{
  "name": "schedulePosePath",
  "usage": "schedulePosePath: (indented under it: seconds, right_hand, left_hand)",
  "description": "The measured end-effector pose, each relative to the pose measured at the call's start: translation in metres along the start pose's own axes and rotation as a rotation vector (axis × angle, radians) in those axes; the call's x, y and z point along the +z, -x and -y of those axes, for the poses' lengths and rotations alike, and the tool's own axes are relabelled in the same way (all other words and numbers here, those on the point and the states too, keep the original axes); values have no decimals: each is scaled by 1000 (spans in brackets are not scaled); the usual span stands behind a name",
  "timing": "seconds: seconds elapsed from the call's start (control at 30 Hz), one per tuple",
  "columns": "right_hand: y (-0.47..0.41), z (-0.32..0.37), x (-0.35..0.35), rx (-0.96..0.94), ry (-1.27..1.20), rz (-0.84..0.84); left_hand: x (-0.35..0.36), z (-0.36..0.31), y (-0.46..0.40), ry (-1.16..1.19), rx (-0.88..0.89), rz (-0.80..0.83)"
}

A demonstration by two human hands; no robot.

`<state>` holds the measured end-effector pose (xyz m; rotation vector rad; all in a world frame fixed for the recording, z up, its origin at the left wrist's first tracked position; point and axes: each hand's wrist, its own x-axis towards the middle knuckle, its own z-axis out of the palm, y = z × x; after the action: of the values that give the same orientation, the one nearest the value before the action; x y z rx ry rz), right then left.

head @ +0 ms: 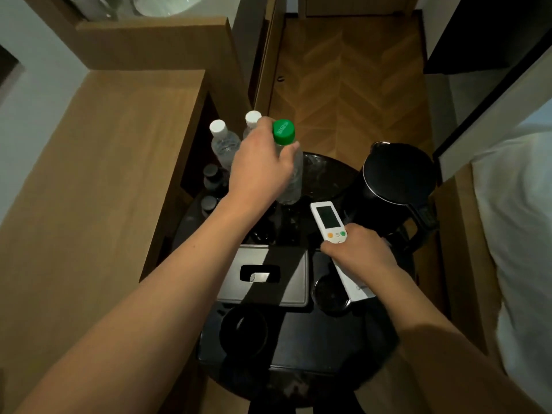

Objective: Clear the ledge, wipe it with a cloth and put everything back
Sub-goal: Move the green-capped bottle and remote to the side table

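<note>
My left hand [260,165] is wrapped around a clear water bottle with a green cap [283,132], standing upright on the round black table [322,174]. My right hand [361,252] grips a white remote control [328,219] with a small screen and coloured buttons, held just above the table. The long wooden ledge [98,174] on the left lies bare. No cloth is in view.
Two white-capped water bottles [222,141] stand behind my left hand. A black kettle [397,177], a grey tissue box [265,273], black cups [243,330] on a tray and small dark jars [212,174] crowd the table. A white bed [519,234] is at right.
</note>
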<state>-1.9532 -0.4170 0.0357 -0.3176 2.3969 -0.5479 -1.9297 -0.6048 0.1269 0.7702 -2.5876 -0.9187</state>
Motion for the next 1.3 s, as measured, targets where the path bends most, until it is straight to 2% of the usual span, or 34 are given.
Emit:
schedulePosePath:
  seconds: [0.37,0.8,1.3]
  right_hand:
    - [-40,1,13,-92,193,25]
    - [-66,13,23,-270,459,65]
    - [-96,18,60,-301,652,101]
  left_hand:
    - [62,35,-37,16,-103,36]
    - [49,38,-39,-7,-144,99]
    - [37,51,-29,50,-74,129]
